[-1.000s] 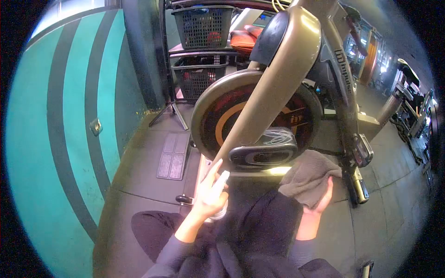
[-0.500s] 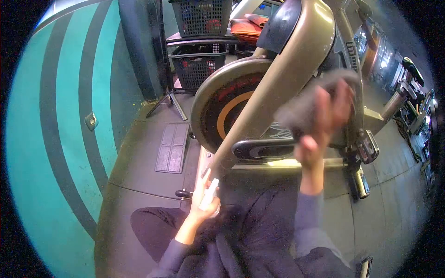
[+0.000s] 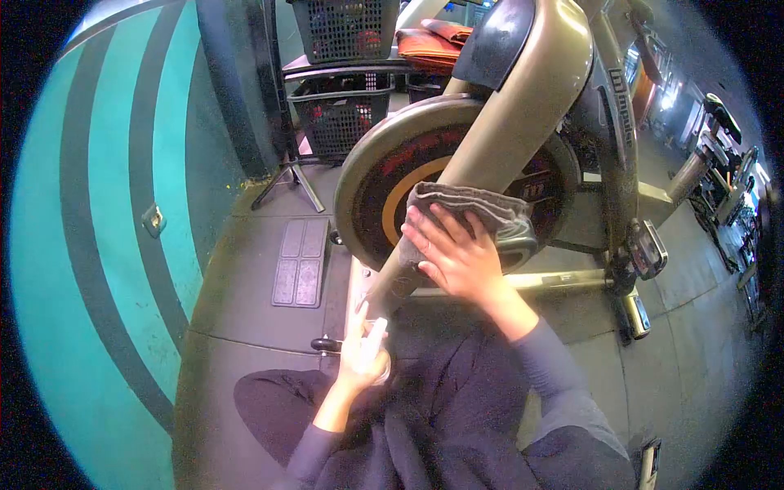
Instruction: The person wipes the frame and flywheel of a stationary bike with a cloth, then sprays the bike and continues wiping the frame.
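Cloth (image 3: 465, 200), in the head view, lies against the bike's slanted frame (image 3: 508, 131), under the right hand (image 3: 469, 265), whose grip is spread nearly flat, pressing it. It looks light and soft (likely to bunch), best held mid-fold. The left hand's (image 3: 356, 359) grip is curled around a white-topped bottle (image 3: 375, 338).

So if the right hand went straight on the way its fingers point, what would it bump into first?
The right hand would meet the grey cloth under its fingers; beyond that, probably the bike's wheel, though depth is unclear.
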{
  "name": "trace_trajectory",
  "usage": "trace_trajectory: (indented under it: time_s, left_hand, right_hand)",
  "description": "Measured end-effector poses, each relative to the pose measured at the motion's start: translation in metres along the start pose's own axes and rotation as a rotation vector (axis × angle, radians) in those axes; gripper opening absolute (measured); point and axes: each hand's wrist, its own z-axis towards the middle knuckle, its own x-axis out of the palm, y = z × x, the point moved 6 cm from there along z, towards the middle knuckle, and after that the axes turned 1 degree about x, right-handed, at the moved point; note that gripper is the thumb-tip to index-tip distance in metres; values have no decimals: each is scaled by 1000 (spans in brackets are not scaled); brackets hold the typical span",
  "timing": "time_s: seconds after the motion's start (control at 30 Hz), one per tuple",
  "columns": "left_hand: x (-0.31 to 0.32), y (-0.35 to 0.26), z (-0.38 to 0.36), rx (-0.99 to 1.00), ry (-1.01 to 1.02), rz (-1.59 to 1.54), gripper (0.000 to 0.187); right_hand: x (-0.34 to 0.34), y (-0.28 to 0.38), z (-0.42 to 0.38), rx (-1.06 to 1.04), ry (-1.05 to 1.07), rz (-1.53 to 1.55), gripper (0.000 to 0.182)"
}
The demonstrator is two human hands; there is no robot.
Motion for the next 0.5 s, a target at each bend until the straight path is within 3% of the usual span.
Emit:
trace_trajectory:
  time_s: [0.17,0.33,0.5]
  left_hand:
    - [-3,4,-1,-6,0,23,84]
    - [-7,-2,0,-181,-4,-153,84]
    - [2,11,-4,-27,27,29,84]
  right_hand:
    - [-12,-25,15,-34,-175,-113,57]
    - [-55,-77,40,76,-280,-47,65]
    - [-73,-105,45,220,-427,-28,66]
